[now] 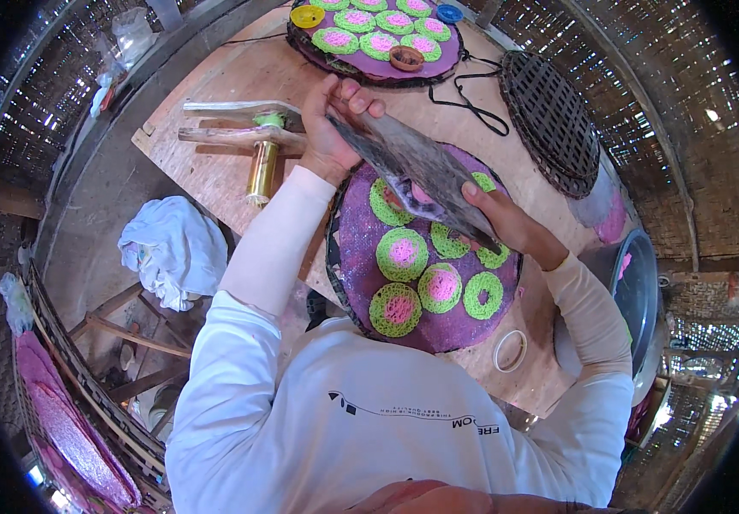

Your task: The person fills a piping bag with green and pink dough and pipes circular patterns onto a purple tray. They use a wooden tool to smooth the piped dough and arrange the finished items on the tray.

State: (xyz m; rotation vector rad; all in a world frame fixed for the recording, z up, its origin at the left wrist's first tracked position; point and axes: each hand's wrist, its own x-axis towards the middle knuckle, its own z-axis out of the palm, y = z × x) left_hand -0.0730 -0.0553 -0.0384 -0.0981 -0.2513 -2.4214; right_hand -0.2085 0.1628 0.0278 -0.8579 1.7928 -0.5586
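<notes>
My left hand (341,120) is closed round the upper left end of a worn grey wooden board (412,158). At the board's lower right end, my right hand (506,218) grips it, thumb on top. The board is held tilted above a round tray covered in purple mesh (357,248). On this mesh lie several round, lacy green pieces, most with pink centres, such as the green-and-pink round (402,251). A pale pink patch (421,195) shows along the board's lower edge; whether it sticks to the board I cannot tell. The board hides part of the tray.
Left of the tray lies a brass cylinder press (262,171) with wooden handles (241,135). Another tray of green-and-pink rounds (378,43) stands at the far side, near dark woven trays (551,124). A white ring (509,351) and a large grey tub (639,300) are at right.
</notes>
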